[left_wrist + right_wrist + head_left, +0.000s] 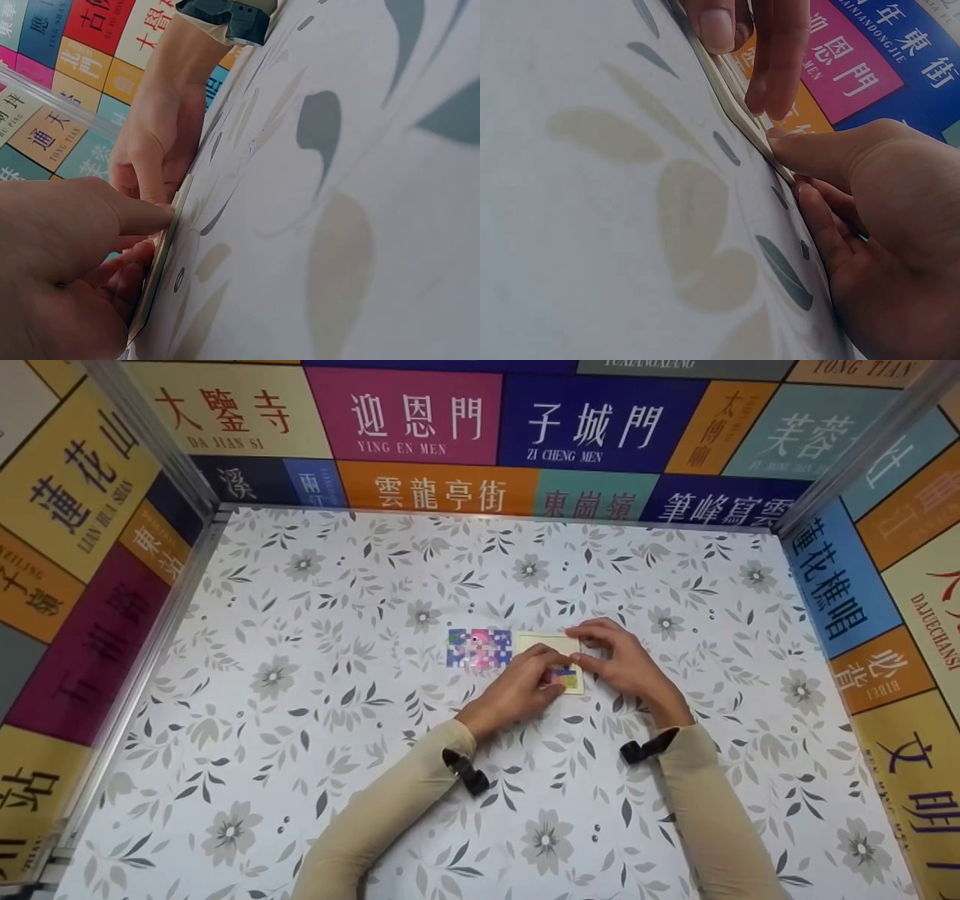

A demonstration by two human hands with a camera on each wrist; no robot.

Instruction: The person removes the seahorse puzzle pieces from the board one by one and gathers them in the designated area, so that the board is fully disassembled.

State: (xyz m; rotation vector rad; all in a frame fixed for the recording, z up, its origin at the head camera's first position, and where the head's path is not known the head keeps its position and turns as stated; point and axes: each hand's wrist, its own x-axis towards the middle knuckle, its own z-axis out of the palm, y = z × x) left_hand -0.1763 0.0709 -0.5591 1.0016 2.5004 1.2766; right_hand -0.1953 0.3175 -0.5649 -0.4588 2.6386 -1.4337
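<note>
A pale jigsaw tray with a raised border lies on the table in the head view. A few colourful jigsaw pieces sit in its lower right corner. My left hand reaches over the tray, fingers extended over the pieces and thumb near its lower edge. The left fingertips partly hide what is beneath them. At the tray's right side, my right hand pinches the border; in the right wrist view its thumb lies on the rim. Left of the tray lies a patch of pink and purple jigsaw pieces.
A white tablecloth with grey leaves and flowers covers the table. Colourful panels with printed characters stand along the back and both sides, joined by metal posts. Both wrists wear black camera straps.
</note>
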